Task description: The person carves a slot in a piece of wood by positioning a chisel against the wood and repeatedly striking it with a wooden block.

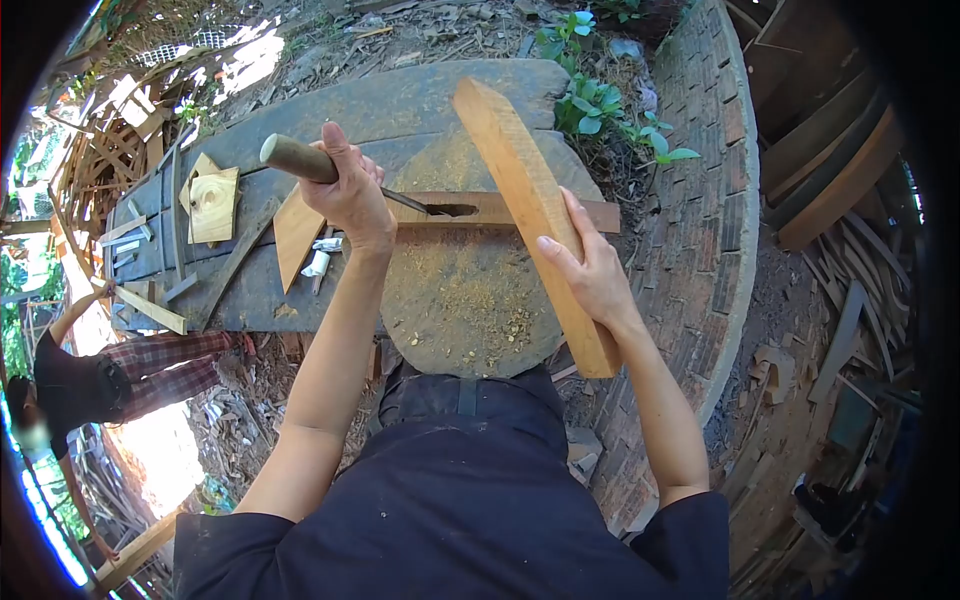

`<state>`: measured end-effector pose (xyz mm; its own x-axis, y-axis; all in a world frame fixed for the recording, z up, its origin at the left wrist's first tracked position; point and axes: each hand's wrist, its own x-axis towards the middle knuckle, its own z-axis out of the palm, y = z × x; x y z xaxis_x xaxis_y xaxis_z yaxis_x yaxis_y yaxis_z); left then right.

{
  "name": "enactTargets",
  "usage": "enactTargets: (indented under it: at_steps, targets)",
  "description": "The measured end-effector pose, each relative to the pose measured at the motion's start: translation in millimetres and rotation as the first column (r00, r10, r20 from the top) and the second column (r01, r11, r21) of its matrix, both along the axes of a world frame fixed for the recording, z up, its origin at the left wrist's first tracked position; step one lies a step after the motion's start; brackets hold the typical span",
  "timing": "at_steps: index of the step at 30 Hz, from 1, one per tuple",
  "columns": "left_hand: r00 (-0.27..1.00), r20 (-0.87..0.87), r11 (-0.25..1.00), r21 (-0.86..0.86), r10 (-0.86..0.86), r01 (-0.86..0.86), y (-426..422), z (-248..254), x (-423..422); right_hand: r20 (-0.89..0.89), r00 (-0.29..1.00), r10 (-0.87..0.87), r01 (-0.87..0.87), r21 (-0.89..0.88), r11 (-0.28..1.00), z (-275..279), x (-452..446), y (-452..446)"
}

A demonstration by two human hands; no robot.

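Observation:
My left hand (352,200) is closed round the wooden handle of a chisel (295,158). The chisel slants, its dark blade reaching to a slot in a narrow wooden bar (490,212). That bar lies across a round wooden board (450,320) strewn with shavings and sawdust. In my right hand (592,268) is a thick, slightly curved wooden block (515,175), held near its lower half, thumb on top. The block passes over the bar's right part and hides some of it. Just left of my left wrist are an angled wood piece (298,238) and a small white object (316,264).
Under the board is a dark plank table (400,95), with a pale wood block (213,206) and several strips at left. A brick wall (700,200) edges the right side. Another person (90,385) stands at far left, holding wood. Scrap wood (840,340) lies far right.

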<state>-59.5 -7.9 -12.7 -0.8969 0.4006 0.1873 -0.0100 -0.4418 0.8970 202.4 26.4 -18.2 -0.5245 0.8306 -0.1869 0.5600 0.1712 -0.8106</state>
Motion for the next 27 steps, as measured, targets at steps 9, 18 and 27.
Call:
enactTargets:
  at_steps: [9, 18, 27]
  targets:
    - [0.992, -0.076, 0.995, -0.002, 0.103, -0.103, -3.2, 2.7, 17.4, -0.031, 0.999, 0.01, -0.01, 0.009, 1.0, 6.5, -5.6, 3.0]
    - [0.992, -0.108, 0.995, 0.073, 0.069, -0.061, -9.2, -5.5, 10.8, -0.027, 1.0, 0.004, -0.004, -0.013, 1.0, 0.6, -7.9, 1.5]
    - [0.966, -0.26, 0.998, 0.06, 0.001, 0.015, -13.4, -11.9, 18.2, -0.052, 0.999, -0.006, 0.004, -0.033, 0.999, 1.9, -5.0, 2.7]
